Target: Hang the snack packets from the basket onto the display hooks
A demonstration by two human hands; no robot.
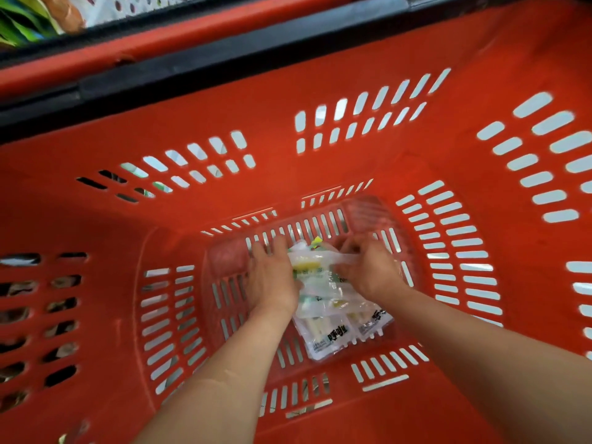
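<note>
Down on the slotted floor of the red plastic basket (224,107), head view: a small pile of snack packets (333,310), clear film with white and green print, lies slightly right of the floor's middle. Both forearms enter from the near edge and meet over the far half of the pile. The left hand (272,278) lies against the pile's left edge with its fingers mostly straight and pointing away from the viewer; motion blur hides the thumb, so whether this grip is clamped on a packet cannot be told. The right hand (368,274) sits at the pile's right edge with its fingers curled, and its grip appears pinched on the far end of the topmost packet, a pale strip of which stretches across between the two hands. The pile's long axis runs roughly near to far, tilted a little to the left at its far end. The printed ends lie toward the viewer, uncovered; the far ends are under the hands. Neither hand is clearly nearer, since each flanks the same end. Judged from this, the packets are being gathered and none has yet left the basket. No display hooks are visible. Beyond the basket's black handle bar (224,54), at the upper left, only a white perforated panel (128,6) and some green packaged goods (19,24) show, so the lift would have to go up and away from the viewer.
</note>
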